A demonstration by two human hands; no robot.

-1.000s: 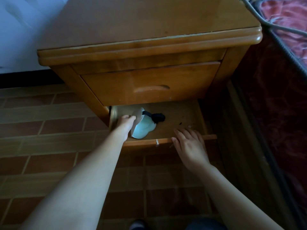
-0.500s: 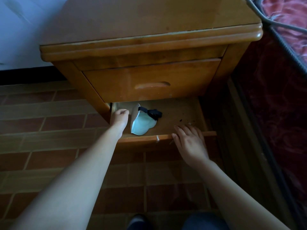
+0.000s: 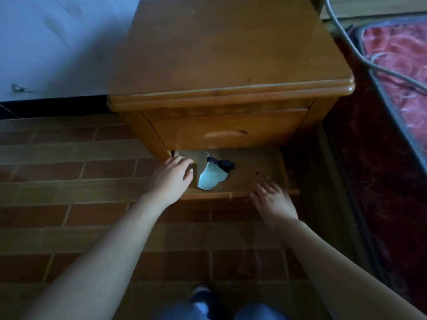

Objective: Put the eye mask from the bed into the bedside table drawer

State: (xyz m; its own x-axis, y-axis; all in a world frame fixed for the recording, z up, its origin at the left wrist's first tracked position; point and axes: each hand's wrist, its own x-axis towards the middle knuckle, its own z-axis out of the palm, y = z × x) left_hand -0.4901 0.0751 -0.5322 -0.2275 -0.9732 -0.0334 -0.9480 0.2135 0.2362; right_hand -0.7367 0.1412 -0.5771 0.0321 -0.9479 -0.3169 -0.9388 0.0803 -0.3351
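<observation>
The pale blue eye mask [image 3: 211, 177] with its black strap lies folded inside the pulled-out lower drawer [image 3: 254, 172] of the wooden bedside table [image 3: 226, 54]. My left hand [image 3: 172, 179] hovers just left of the mask over the drawer's left end, fingers loosely spread, holding nothing. Over the drawer's front edge at the right, my right hand [image 3: 272, 202] rests with fingers apart. The upper drawer [image 3: 226, 132] is closed.
A bed with a red patterned mattress [image 3: 397, 65] and a dark side panel stands to the right of the table. A grey cable [image 3: 360, 61] runs across it. Brown brick-pattern floor tiles [image 3: 69, 181] lie on the left, and my legs show at the bottom.
My left hand has let go of the eye mask and drawn back to the left; the mask now lies in the drawer. The camera view has risen higher above the table.
</observation>
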